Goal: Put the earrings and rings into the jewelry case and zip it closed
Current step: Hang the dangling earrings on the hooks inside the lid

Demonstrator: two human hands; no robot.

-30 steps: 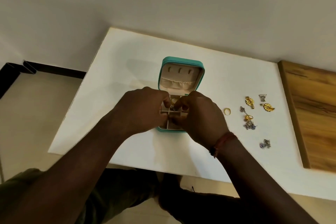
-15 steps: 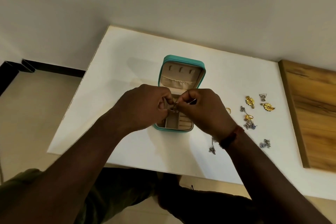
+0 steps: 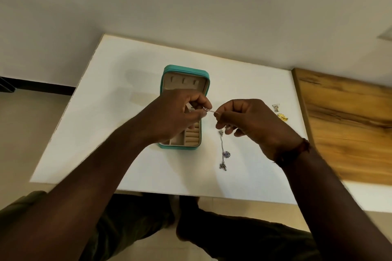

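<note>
Both of your hands are busy with one small thing. Your left hand (image 3: 180,112) is closed in a pinch over the open teal jewelry case (image 3: 184,110), and your right hand (image 3: 250,121) is closed in a pinch just beside the case, on its right. Between the two pinches runs a thin bit of metal that looks like the hook end of a dangly silver earring (image 3: 223,150). Its long part hangs down from your right fingers (image 3: 222,122), with little charms on it, above the white table (image 3: 127,82). This earring looks very light and floppy, so it will swing when you move. The thin hook could bend, so do not pull your hands apart hard. It seems best to hold it near the top, by the hook, and let the charms hang free. They could snag on the edge of the case, so lower them in first, slowly. The case lid stands open and the little soft slots at the near end look bare. More earrings, a gold one (image 3: 282,117) and a small silver one (image 3: 275,108), lie on the table past your right hand, well apart from the case. I think the job is only partly done, and the zip comes last.
</note>
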